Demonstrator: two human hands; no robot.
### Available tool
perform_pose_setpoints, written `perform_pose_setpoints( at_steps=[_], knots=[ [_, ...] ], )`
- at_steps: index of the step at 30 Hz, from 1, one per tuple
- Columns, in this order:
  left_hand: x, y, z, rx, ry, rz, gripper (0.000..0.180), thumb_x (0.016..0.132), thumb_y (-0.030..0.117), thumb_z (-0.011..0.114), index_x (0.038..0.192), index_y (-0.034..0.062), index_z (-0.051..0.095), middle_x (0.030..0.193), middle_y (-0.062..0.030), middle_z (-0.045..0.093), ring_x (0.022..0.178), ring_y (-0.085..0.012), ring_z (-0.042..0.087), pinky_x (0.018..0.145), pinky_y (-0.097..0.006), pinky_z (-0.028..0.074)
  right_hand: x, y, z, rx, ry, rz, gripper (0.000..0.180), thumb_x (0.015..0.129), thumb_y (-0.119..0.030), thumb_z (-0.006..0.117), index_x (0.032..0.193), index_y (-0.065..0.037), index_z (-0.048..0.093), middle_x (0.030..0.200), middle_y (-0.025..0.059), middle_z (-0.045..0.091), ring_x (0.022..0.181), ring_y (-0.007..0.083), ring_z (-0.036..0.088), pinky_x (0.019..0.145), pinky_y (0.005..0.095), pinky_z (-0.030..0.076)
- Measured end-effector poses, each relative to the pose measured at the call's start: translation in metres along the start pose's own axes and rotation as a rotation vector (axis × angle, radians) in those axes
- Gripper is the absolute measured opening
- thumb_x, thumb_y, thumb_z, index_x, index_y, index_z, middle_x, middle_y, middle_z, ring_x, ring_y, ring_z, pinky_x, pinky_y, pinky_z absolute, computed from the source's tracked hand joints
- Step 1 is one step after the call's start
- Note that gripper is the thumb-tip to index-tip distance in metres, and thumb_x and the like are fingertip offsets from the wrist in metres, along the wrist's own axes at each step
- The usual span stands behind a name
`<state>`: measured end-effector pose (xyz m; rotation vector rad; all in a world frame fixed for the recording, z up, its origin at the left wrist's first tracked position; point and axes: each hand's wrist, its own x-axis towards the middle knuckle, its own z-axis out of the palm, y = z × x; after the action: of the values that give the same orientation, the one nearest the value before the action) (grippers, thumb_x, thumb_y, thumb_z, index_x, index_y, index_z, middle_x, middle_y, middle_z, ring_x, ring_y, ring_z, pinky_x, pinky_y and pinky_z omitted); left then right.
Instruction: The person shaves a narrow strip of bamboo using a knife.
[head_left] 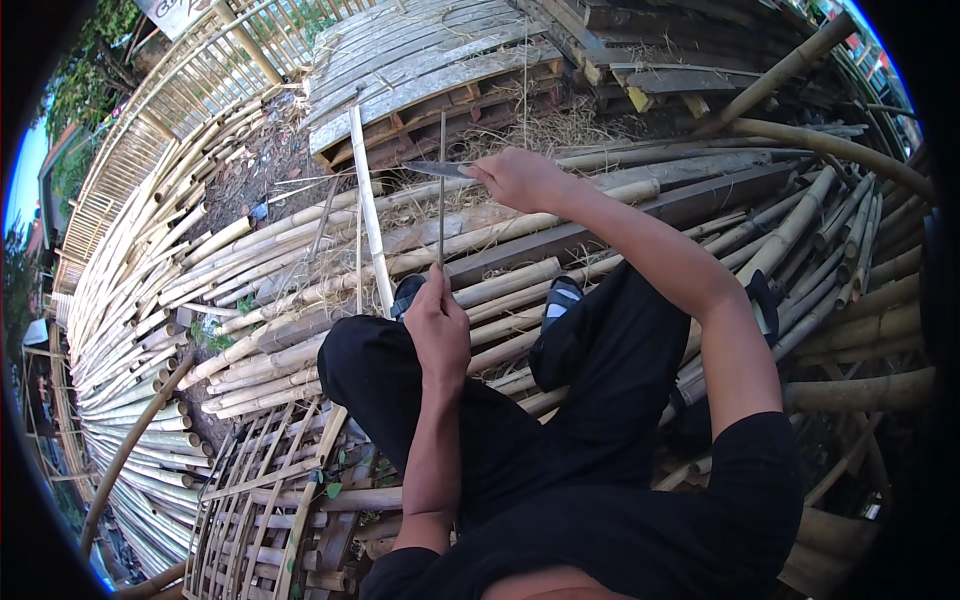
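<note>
I see the left hand (440, 322), fingers clamped on a stick (442, 215), and the right hand (522, 181), fingers round a knife (424, 167) crossing it.

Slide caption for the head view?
Left hand grips a thin strip; right hand holds a knife seen crossing it, among bamboo poles.

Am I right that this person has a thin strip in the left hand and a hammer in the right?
Not quite: the head view shows a knife in the right hand, not a hammer. The left hand does hold a thin strip.
</note>
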<state>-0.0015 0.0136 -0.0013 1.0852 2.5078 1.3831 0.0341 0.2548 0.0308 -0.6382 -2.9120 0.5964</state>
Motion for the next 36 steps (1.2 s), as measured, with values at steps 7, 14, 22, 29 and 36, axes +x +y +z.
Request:
perform_pose_setpoints(
  at_steps=[7,14,22,29,36],
  knots=[
    [0.0,-0.001,-0.001,-0.018,0.012,-0.007,0.023,0.092,0.0,0.054,0.112,-0.0064,0.063,0.081,-0.0254,0.062,0.068,-0.0343,0.063,0.063,-0.035,0.048,0.006,0.013,0.022,0.106,0.18,-0.105,0.039,0.1,-0.035,0.043,0.084,-0.004,0.06,0.07,0.0228,0.061,0.07,0.0442,0.06,0.061,0.0526,0.045],
    [0.0,-0.003,0.001,-0.061,0.025,-0.005,0.022,0.093,0.002,0.055,0.111,-0.0068,0.063,0.076,-0.0249,0.06,0.059,-0.0294,0.056,0.059,-0.032,0.046,0.009,0.011,0.024,0.137,0.194,-0.068,0.035,0.099,-0.034,0.046,0.086,-0.005,0.059,0.068,0.0228,0.06,0.069,0.0447,0.059,0.059,0.0531,0.045],
    [-0.001,-0.01,-0.001,-0.096,0.042,-0.069,0.024,0.093,0.003,0.056,0.114,-0.0066,0.062,0.069,-0.0227,0.055,0.054,-0.0183,0.046,0.055,-0.03,0.042,0.009,0.0,0.025,0.146,0.205,-0.109,0.036,0.099,-0.035,0.046,0.084,-0.005,0.058,0.066,0.0224,0.06,0.065,0.044,0.059,0.057,0.0527,0.045],
    [0.003,-0.004,-0.002,-0.118,0.047,-0.062,0.023,0.093,0.003,0.055,0.113,-0.0075,0.062,0.069,-0.0228,0.056,0.054,-0.0179,0.047,0.055,-0.03,0.043,0.017,0.006,0.026,0.1,0.246,-0.07,0.044,0.099,-0.04,0.042,0.082,-0.003,0.059,0.067,0.0223,0.062,0.068,0.0435,0.063,0.063,0.0539,0.049],
    [-0.002,-0.015,0.004,-0.133,0.076,0.007,0.025,0.093,0.004,0.056,0.114,-0.0079,0.062,0.073,-0.0237,0.06,0.056,-0.018,0.049,0.057,-0.029,0.045,0.013,0.011,0.031,0.048,0.218,-0.147,0.044,0.1,-0.04,0.041,0.083,-0.005,0.06,0.066,0.0218,0.062,0.066,0.0433,0.062,0.061,0.0542,0.049]
  ],
)
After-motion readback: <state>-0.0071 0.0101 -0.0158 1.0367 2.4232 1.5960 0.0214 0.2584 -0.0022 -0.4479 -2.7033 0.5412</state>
